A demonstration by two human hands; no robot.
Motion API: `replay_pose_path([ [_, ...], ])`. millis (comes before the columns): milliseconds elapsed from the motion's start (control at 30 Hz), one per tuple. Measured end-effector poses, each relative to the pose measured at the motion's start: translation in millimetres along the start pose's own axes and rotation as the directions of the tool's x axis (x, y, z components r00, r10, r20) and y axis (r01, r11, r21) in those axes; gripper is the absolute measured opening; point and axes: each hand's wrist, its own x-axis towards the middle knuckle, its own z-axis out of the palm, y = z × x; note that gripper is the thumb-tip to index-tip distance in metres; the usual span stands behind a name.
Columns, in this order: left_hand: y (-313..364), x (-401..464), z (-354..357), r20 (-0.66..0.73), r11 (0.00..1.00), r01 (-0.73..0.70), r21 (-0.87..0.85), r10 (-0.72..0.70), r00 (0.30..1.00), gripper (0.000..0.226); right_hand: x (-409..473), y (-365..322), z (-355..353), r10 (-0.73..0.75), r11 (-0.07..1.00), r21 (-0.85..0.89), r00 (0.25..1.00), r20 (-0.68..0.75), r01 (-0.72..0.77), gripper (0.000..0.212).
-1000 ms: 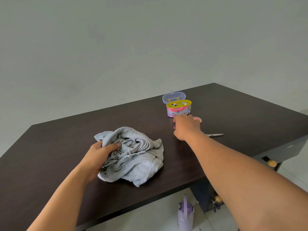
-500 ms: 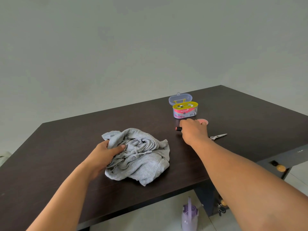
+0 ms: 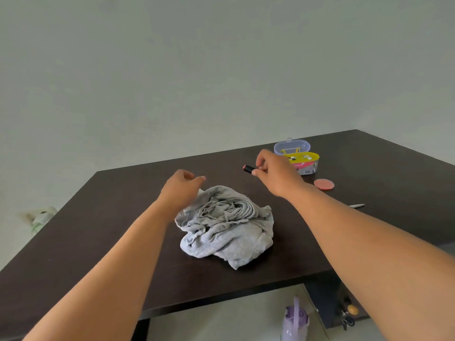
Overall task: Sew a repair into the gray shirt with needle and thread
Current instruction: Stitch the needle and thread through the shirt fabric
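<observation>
The gray shirt (image 3: 225,226) lies crumpled in a heap near the middle of the dark table (image 3: 118,232), close to its near edge. The left hand (image 3: 181,187) hovers just above the shirt's far left corner, fingers loosely curled with nothing in them; whether it touches the cloth cannot be told. Farther away and to the right, the right hand (image 3: 275,172) is raised above the table and pinches a small dark spool of thread (image 3: 248,168) with a reddish end, its fingers curled round it. Behind that hand stands the sewing kit box (image 3: 304,162), its clear lid tilted open and a yellow tray on top. Just right of the hand a round pink disc (image 3: 324,184) lies flat on the table. Nearer and further right, the tip of a pair of scissors (image 3: 357,206) shows past the right forearm. Below the table's near edge stands a lilac bottle (image 3: 295,322) on the floor.
</observation>
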Motion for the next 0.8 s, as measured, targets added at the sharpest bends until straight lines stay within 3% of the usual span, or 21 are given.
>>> replay_pose_path([
  [167,28.6,7.5,11.6,0.101,0.960,-0.272,0.069,0.264,0.959,0.039,1.4,-22.4,-7.0,-0.074,0.996,0.057,0.997,0.024,0.072,0.011],
  [267,39.2,8.7,19.5,0.172,0.929,-0.354,0.104,0.334,0.927,0.045,0.6,-29.9,-11.6,-0.095,0.992,0.092,0.994,0.050,0.091,0.011],
  [400,42.9,11.4,25.9,0.176,0.913,-0.385,0.136,0.361,0.916,0.046,-1.6,-32.3,-15.8,-0.106,0.985,0.140,0.993,0.043,0.099,0.010],
  [567,43.6,11.5,28.7,0.119,0.902,-0.413,0.124,0.400,0.909,0.024,-4.6,-30.7,-17.4,-0.123,0.981,0.161,0.991,0.062,0.111,0.008],
  [800,46.8,7.6,31.9,0.062,0.911,-0.401,0.093,0.396,0.916,0.020,-6.9,-23.2,-23.3,-0.167,0.986,0.031,0.985,0.031,0.166,0.005],
])
